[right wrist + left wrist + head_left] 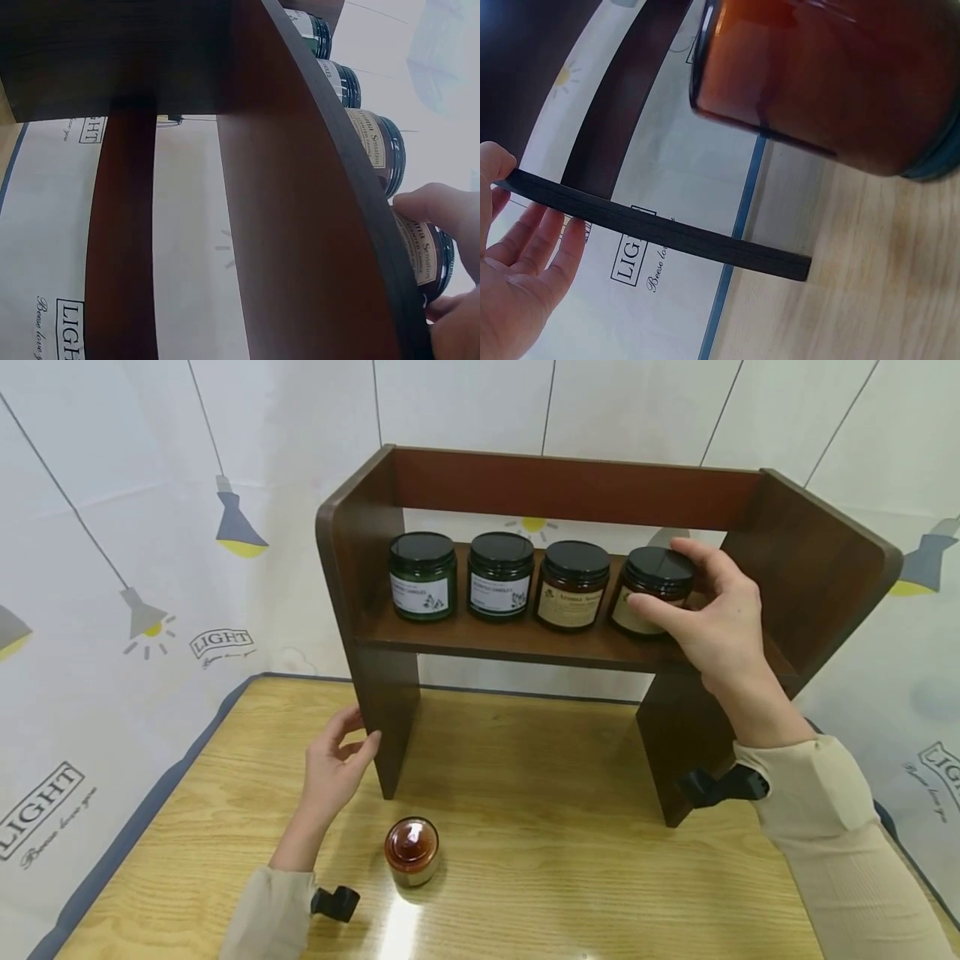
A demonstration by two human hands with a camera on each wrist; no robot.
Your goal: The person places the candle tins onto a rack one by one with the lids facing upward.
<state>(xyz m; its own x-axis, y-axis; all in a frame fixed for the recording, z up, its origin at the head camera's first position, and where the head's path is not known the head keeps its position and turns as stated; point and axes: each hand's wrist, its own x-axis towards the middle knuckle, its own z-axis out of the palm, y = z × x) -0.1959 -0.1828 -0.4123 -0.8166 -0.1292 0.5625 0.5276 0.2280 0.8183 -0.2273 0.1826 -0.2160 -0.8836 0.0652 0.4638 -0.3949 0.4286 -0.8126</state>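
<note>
My right hand grips an amber candle jar with a black lid and tan label, thumb in front and fingers behind. This jar stands at the right of a row on the dark wooden shelf; the right wrist view shows its label below the thumb. Beside it are another amber candle jar and two green candle jars with white labels. My left hand pinches the edge of the shelf's left side panel between thumb and fingers.
On the wooden table, near my left wrist, an amber jar stands upside down, its glass base up. The shelf's right leg stands on the table too. A white printed cloth hangs behind and along the sides.
</note>
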